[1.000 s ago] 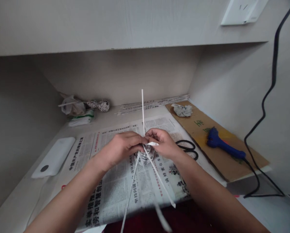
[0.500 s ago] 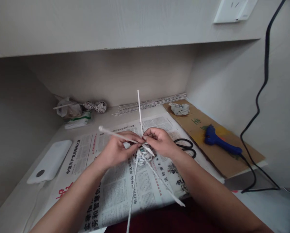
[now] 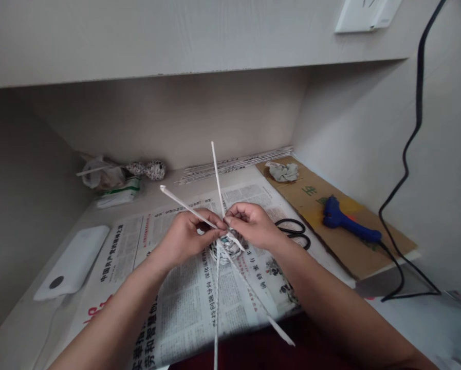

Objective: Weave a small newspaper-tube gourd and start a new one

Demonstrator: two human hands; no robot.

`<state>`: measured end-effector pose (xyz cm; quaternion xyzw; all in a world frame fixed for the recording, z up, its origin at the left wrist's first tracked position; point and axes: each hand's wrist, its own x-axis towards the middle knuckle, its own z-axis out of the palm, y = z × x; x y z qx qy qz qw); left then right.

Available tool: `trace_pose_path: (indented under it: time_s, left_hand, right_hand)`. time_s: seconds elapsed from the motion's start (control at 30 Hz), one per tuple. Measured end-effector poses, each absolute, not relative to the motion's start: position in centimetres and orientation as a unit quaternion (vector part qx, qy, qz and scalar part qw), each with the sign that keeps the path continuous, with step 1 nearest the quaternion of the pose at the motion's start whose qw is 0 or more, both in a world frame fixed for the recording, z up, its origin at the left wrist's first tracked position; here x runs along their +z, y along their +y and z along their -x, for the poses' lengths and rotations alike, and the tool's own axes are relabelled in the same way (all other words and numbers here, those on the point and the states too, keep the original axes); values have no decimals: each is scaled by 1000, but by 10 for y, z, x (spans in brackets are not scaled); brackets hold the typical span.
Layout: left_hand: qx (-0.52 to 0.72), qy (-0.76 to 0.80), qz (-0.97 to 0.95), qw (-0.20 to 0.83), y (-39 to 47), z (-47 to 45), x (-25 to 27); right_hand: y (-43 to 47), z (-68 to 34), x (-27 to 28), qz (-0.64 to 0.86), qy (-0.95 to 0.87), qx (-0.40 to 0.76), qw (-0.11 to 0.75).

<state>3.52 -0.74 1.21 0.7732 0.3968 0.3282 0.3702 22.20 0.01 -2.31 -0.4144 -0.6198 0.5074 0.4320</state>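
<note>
A small round weave of rolled newspaper strips (image 3: 227, 252) is held just above the newspaper sheet, with long paper strips sticking out of it. My left hand (image 3: 194, 231) pinches it from the left; one paper strip (image 3: 186, 205) slants up and left across the fingers. My right hand (image 3: 249, 223) pinches the upper right side, at the foot of an upright paper strip (image 3: 217, 177). Two more strips run down towards my body. My fingertips almost meet and hide the top of the weave.
Black-handled scissors (image 3: 292, 227) lie right of my right hand. A blue glue gun (image 3: 348, 222) rests on a cardboard sheet (image 3: 369, 262) beside a crumpled piece (image 3: 283, 172). Behind lie several paper rolls (image 3: 238, 165); at left are a white device (image 3: 76, 262) and a plastic bag (image 3: 101, 173).
The strip across my left hand has swung upward, and the upright strip leans further left. The strip hanging at the front has shifted right. Both hands keep their pinch.
</note>
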Motion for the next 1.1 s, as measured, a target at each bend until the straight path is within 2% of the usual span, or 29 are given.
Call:
trace_pose_path:
  time_s: [0.3,0.5,0.7,0.83,0.97,1.1]
  left_hand:
    - [364,425,-696,449,-9,-37,4]
    - [308,438,-751,386,-11,-38,9]
    - [300,446,-752,382,-13,-41,12]
    - [301,441,-763,365,-13,-41,5]
    - [316,427,-767,360,-14,-41,2]
    - [353,420,-751,368,-13,-39,-1]
  right_hand:
    - [-6,-218,-17,406,-644,457,460]
    - [-7,-216,-17,399,-635,452,483]
    - [-12,-212,-16,383,-640,440,500]
    - [-13,-213,-14,378,-677,402,486]
    - [-12,-220,-10,375,-678,430,463]
    - [-9,-231,-9,421,-676,456,396]
